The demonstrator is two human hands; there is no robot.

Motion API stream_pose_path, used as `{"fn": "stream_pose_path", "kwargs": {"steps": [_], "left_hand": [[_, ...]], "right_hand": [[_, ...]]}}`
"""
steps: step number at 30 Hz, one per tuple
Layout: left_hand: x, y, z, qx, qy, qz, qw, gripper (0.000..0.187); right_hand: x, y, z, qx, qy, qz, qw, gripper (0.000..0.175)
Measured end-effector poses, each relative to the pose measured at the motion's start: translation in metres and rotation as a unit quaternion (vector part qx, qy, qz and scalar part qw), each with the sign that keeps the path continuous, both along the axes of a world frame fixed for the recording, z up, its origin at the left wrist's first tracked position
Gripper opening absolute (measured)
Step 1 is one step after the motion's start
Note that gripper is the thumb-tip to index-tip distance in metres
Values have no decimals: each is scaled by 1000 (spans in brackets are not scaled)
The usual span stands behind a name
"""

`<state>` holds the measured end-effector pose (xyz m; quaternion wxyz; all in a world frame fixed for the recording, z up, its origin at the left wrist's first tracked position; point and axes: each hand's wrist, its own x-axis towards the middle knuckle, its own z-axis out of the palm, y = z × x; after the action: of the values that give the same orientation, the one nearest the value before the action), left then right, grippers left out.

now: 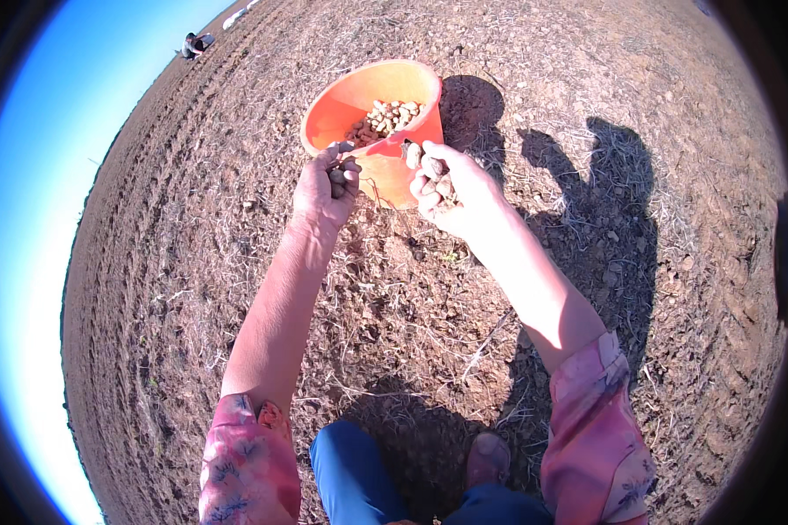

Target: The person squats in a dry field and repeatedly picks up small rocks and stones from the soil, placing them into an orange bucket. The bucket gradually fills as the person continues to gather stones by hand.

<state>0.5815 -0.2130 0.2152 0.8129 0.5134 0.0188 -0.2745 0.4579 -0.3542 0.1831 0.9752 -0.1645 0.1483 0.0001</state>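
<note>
An orange plastic bucket (394, 172) stands on the soil in front of me, its mouth tipped towards the left. Inside lies a heap of unshelled peanuts (389, 119). My left hand (325, 182) is at the near left of the rim, fingers curled around several dirt-covered peanuts (337, 177). Whether its fingertips touch the rim I cannot tell. To the right, in front of the bucket's near side, my right hand (456, 187) holds several more peanuts (433, 168) between thumb and fingers and in the palm.
Dry tilled soil (236, 262) with straw and stalk bits surrounds the bucket. A person (194, 46) crouches far off at the upper left, near white sacks (235, 18). My shoe (488, 457) and blue trouser leg (354, 469) are at the bottom.
</note>
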Motion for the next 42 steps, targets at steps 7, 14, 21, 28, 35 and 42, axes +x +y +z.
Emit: {"fn": "stream_pose_path", "kwargs": {"steps": [7,14,21,28,35,42], "left_hand": [[25,-32,-33,-137,-12,-129,982,85],[-75,58,-172,95,-202,-193,955,68],[-155,72,-216,296,-102,-245,918,45],[-167,47,-219,296,-81,-263,915,33],[-164,50,-228,280,-44,-289,914,24],[-172,59,-236,287,-38,-301,908,21]], "right_hand": [[36,-3,-14,-84,-123,-218,965,92],[-297,-10,-175,-391,267,-404,782,20],[-542,-81,-264,-368,709,-490,348,25],[-549,-75,-253,-573,712,-252,318,20],[-521,-70,-219,-614,698,-152,337,17],[-503,-123,-231,-684,575,-293,340,11]]}}
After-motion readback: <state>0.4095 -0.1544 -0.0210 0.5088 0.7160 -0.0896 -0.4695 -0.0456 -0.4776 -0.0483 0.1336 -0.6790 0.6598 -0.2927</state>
